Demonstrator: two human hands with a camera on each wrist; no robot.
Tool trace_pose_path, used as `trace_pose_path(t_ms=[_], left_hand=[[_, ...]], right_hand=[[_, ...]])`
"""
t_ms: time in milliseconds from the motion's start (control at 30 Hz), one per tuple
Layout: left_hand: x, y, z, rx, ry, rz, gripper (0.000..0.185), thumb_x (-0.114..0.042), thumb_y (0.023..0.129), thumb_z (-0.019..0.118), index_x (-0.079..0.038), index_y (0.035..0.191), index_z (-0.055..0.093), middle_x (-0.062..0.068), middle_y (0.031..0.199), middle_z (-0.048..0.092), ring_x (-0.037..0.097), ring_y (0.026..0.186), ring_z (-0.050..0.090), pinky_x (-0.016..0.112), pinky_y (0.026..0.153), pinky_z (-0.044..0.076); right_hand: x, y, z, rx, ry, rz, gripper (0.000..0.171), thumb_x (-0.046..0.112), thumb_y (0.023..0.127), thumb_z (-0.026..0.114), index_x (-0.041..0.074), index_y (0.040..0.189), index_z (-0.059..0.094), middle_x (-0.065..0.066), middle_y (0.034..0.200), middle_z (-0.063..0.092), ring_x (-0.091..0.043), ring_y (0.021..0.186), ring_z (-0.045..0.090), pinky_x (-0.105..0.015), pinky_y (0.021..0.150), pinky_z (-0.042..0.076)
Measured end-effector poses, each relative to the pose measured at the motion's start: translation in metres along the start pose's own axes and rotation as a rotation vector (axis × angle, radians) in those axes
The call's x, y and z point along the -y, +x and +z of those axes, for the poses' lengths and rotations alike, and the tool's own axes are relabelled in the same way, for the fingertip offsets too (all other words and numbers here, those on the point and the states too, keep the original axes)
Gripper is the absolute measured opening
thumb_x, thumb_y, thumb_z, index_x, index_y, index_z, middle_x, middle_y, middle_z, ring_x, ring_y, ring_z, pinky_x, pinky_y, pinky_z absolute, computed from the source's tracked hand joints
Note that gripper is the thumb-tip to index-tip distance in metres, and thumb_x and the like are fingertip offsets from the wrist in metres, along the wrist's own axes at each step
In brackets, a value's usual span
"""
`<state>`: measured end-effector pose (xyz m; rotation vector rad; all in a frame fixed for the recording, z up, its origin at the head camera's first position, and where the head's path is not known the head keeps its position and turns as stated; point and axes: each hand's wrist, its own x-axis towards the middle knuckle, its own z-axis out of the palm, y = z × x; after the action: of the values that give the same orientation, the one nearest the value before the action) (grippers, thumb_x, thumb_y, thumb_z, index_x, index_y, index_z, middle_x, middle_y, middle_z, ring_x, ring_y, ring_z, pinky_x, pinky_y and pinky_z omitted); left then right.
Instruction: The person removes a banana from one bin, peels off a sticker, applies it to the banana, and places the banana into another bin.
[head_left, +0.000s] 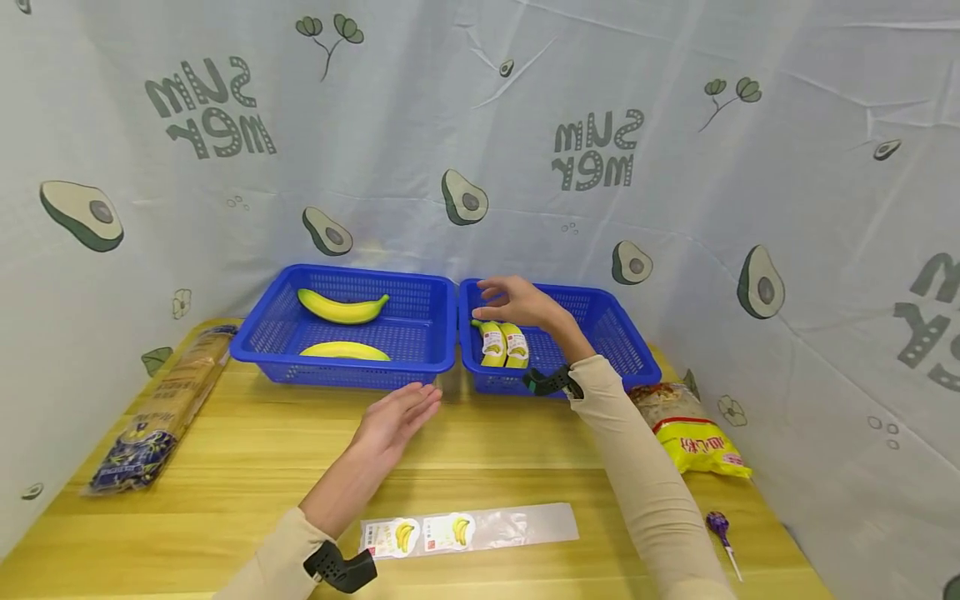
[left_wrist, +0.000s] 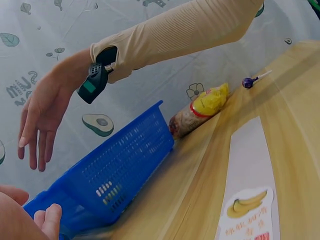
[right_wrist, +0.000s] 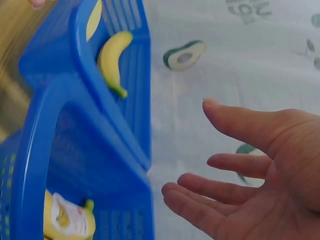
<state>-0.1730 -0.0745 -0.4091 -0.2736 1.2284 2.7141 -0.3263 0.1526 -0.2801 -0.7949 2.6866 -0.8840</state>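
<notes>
My right hand [head_left: 517,302] hovers over the right blue basket [head_left: 630,337], fingers loosely bent and holding nothing. Beneath it in that basket lie two labelled bananas [head_left: 492,343] side by side, each bearing a white banana sticker; one labelled banana [right_wrist: 82,222] also shows in the right wrist view. My left hand [head_left: 396,421] is above the table in front of the left blue basket [head_left: 330,371], fingers extended and nothing in its grasp. That basket contains an unlabelled banana [head_left: 341,308] at the back and another banana [head_left: 345,350] at the front, partly hidden by the rim.
A sticker strip [head_left: 525,527] with two banana labels at its left end lies near the front. Packaged noodles [head_left: 161,400] line the left edge. On the right are a yellow-and-clear food bag [head_left: 693,433] and a purple lollipop [head_left: 718,525]. A printed curtain [head_left: 420,125] hangs behind the baskets.
</notes>
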Motion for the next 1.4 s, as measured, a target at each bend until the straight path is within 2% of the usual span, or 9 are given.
trace_pose_path(t_ms=[133,367,567,1000,1100,1200,1267,1333,1400], left_hand=[[-0.009,-0.004,-0.012,-0.020,0.021,0.011,0.055,0.009,0.109,0.051,0.015,0.160,0.031,0.036,0.159,0.043,0.029,0.128,0.068,0.035,0.111,0.053],[-0.026,-0.008,-0.032,-0.050,0.043,0.040,0.057,0.006,0.109,0.054,0.014,0.161,0.031,0.018,0.135,0.069,0.019,0.115,0.073,0.034,0.111,0.053],[-0.041,-0.007,-0.045,-0.080,0.016,0.046,0.059,0.004,0.110,0.054,0.010,0.163,0.030,0.011,0.133,0.069,0.016,0.115,0.073,0.032,0.112,0.052],[-0.071,-0.001,-0.071,-0.146,-0.073,0.074,0.070,0.002,0.111,0.053,0.005,0.169,0.013,-0.003,0.101,0.072,0.010,0.113,0.072,0.027,0.112,0.050],[-0.077,0.001,-0.079,-0.169,-0.112,0.079,0.055,0.003,0.110,0.052,0.003,0.162,0.032,-0.002,0.095,0.074,0.009,0.108,0.073,0.026,0.111,0.051],[-0.083,0.003,-0.086,-0.182,-0.184,0.083,0.022,0.005,0.108,0.054,0.002,0.128,0.062,0.003,0.092,0.074,0.012,0.100,0.075,0.028,0.110,0.052],[-0.088,0.004,-0.091,-0.189,-0.234,0.075,0.013,0.006,0.107,0.055,-0.001,0.106,0.066,0.006,0.092,0.074,0.014,0.096,0.075,0.029,0.110,0.052],[-0.093,0.005,-0.095,-0.199,-0.268,0.065,0.011,0.006,0.106,0.057,0.000,0.108,0.065,0.007,0.093,0.073,0.015,0.093,0.076,0.029,0.110,0.052],[-0.098,0.005,-0.099,-0.210,-0.267,0.056,0.028,0.005,0.106,0.057,0.000,0.134,0.059,0.006,0.093,0.072,0.014,0.093,0.075,0.028,0.110,0.052]], right_hand=[[0.014,0.009,0.007,0.006,-0.008,-0.018,0.068,0.023,0.106,0.072,-0.003,0.161,0.043,-0.029,0.153,0.056,-0.042,0.139,0.059,-0.053,0.112,0.052],[0.033,0.028,0.017,0.004,-0.031,-0.046,0.068,0.027,0.105,0.073,-0.001,0.160,0.046,-0.025,0.150,0.061,-0.038,0.137,0.061,-0.050,0.112,0.053],[0.043,0.044,0.025,0.013,-0.002,-0.055,0.066,0.028,0.105,0.074,-0.001,0.158,0.049,-0.022,0.146,0.065,-0.035,0.133,0.064,-0.050,0.111,0.053],[0.046,0.079,0.046,0.042,0.303,0.058,0.061,0.023,0.105,0.074,-0.007,0.154,0.051,-0.023,0.151,0.060,-0.035,0.127,0.069,-0.035,0.099,0.060],[0.047,0.088,0.050,0.052,0.314,0.070,0.064,0.026,0.105,0.074,-0.006,0.155,0.050,-0.023,0.148,0.063,-0.034,0.128,0.068,-0.036,0.101,0.060],[0.047,0.099,0.054,0.054,0.342,0.080,0.066,0.027,0.105,0.074,-0.007,0.155,0.050,-0.022,0.144,0.066,-0.035,0.131,0.067,-0.038,0.104,0.058],[0.046,0.106,0.058,0.050,0.372,0.092,0.066,0.026,0.104,0.075,-0.008,0.155,0.050,-0.024,0.143,0.066,-0.037,0.133,0.065,-0.043,0.108,0.056],[0.044,0.113,0.062,0.047,0.404,0.108,0.067,0.025,0.104,0.076,-0.010,0.155,0.049,-0.024,0.145,0.065,-0.039,0.135,0.063,-0.046,0.111,0.054],[0.042,0.119,0.067,0.044,0.435,0.127,0.069,0.024,0.103,0.077,-0.011,0.155,0.048,-0.025,0.149,0.062,-0.040,0.137,0.061,-0.049,0.114,0.052]])
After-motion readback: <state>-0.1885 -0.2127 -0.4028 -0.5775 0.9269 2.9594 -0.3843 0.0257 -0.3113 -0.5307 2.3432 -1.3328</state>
